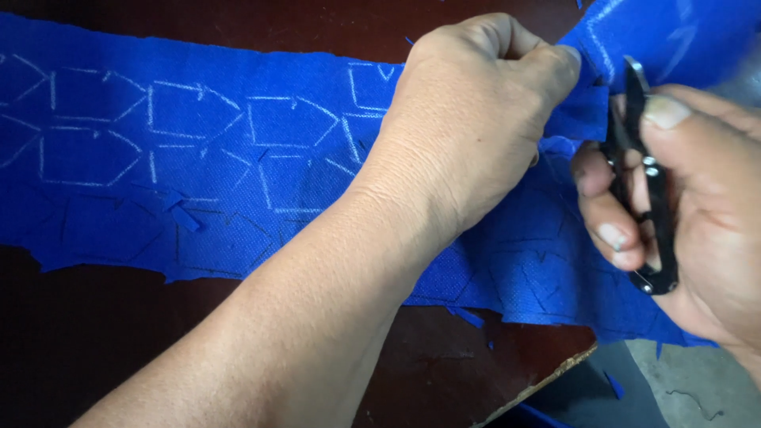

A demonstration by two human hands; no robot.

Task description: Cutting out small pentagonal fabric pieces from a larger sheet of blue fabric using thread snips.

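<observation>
Dark reddish-brown bench (95, 349) runs under everything we see, its worn near-right edge (547, 380) dropping away to grey floor (697, 380). Across it lies a long strip of blue fabric (198, 198), chalked with rows of white pointed outlines, its borders ragged from cutting.

Our left hand (468, 127) reaches over the cloth and pinches a raised fold at the far right, fingers closed on the fabric. Our right hand (697, 214) is wrapped around small black thread snips (646, 182), blades pointing up at the pinched fold, just beside the left fingertips.

We judge the main risk to be that closeness: a slip of the blades could nick the left thumb, or wander off the chalk line if the fold slackens. Loose blue offcuts (468, 317) near the bench edge could slide off to the floor.

Open room lies left along the strip; the right side is cramped, with the bench corner close by.
</observation>
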